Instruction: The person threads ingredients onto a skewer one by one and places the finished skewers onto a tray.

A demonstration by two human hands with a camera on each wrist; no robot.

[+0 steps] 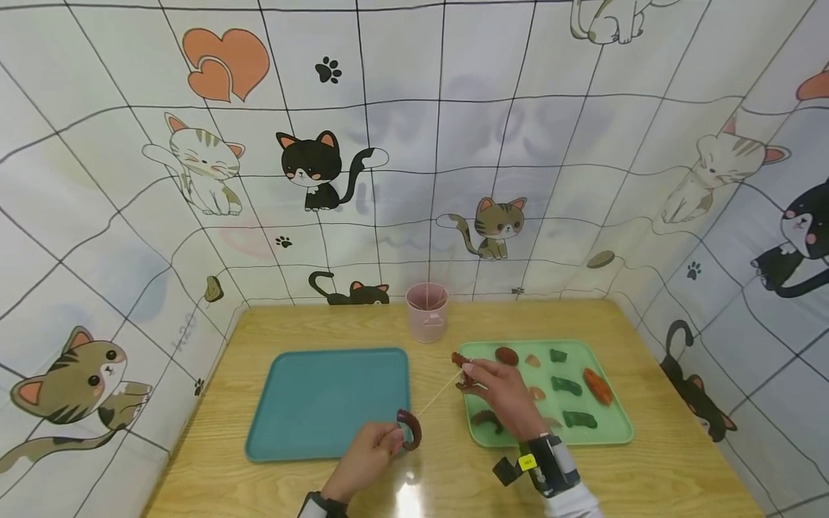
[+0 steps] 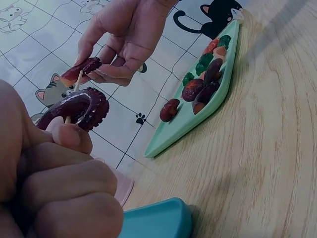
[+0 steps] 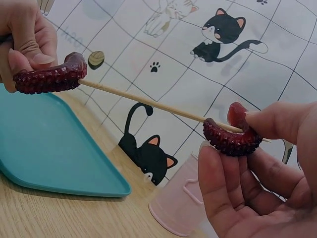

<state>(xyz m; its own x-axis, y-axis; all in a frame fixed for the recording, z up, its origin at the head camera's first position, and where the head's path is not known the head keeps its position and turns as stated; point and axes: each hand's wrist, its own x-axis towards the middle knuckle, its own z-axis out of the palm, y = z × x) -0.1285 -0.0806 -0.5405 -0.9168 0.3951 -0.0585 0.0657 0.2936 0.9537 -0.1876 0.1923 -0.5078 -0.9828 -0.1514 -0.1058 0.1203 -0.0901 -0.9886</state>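
My left hand (image 1: 365,452) grips one end of a thin wooden skewer (image 3: 148,104). A dark red, curved toy octopus tentacle (image 2: 93,111) is threaded on the skewer right at the left thumb and fingertips. At the skewer's other end, my right hand (image 1: 508,396) pinches a second, smaller tentacle (image 3: 233,143) between thumb and fingers. The right wrist view shows the skewer running through this second piece, its pointed tip just past it. Bare stick spans the gap between the two pieces, slanting up to the right in the head view.
A teal tray (image 1: 330,403) lies on the left of the wooden table (image 1: 324,327). On the right, a light green tray (image 1: 609,429) holds several toy food pieces, green, orange and dark red, partly behind the right hand. A pink cup (image 1: 426,327) with thin sticks stands at the back.
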